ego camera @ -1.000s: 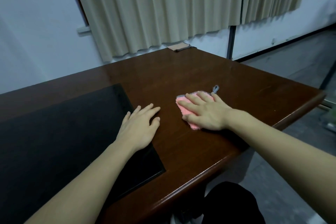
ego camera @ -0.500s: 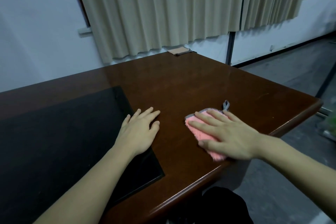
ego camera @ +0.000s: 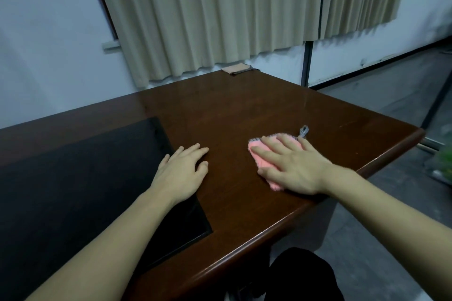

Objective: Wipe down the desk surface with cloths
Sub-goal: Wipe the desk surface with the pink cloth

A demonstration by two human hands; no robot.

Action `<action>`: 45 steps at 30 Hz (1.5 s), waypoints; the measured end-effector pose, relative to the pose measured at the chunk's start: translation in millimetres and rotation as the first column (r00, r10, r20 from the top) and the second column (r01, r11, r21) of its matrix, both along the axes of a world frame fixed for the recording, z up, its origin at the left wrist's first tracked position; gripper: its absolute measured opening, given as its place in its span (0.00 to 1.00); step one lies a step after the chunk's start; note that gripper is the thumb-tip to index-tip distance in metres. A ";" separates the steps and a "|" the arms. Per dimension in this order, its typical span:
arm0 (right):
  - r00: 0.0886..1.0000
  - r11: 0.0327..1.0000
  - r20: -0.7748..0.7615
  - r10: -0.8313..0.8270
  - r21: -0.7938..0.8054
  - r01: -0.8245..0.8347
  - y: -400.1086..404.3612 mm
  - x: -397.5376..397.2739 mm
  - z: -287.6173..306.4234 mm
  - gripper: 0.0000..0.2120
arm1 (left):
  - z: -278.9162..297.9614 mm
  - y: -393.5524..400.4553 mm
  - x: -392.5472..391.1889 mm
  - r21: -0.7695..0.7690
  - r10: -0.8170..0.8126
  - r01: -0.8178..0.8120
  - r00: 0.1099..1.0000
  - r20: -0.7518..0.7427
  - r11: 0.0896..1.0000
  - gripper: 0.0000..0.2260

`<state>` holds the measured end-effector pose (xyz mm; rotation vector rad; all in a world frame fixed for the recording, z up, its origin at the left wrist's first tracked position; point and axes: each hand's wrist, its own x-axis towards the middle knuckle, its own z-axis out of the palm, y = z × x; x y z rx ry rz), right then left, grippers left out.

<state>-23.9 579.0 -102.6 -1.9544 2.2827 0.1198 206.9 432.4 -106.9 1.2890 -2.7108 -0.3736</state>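
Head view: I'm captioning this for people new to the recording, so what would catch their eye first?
The pink cloth stands out against the dark wooden desk, pressed flat under the right hand near the desk's right front edge. The left hand rests open beside it, half over the black inset panel. Beige curtains hang behind, with a tan cloth at the far edge.

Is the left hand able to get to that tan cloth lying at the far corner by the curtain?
Probably yes, with a long stretch. The left hand rests flat, holding nothing, and only bare desk lies between it and the tan cloth.
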 end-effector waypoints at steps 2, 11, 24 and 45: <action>0.998 0.998 -0.004 0.064 -0.028 -0.064 32.6 14.1 -1.7 0.36 | 2.5 2.7 -4.1 -0.001 0.000 0.000 1.000 -0.011 1.000 0.22; 0.994 0.995 0.053 0.100 -0.016 -0.099 46.1 -2.6 2.0 0.36 | 15.5 12.1 -47.1 0.001 -0.084 0.084 0.996 0.004 0.996 0.23; 0.986 0.987 0.032 -0.164 0.013 0.163 -37.2 -64.7 1.3 0.31 | 7.1 16.1 -96.2 0.015 -0.124 0.124 0.992 0.003 0.992 0.23; 0.964 0.964 0.035 -0.264 0.001 0.264 -45.2 -136.0 -3.8 0.31 | -1.7 9.2 -138.4 0.000 -0.139 0.139 0.990 0.002 0.990 0.23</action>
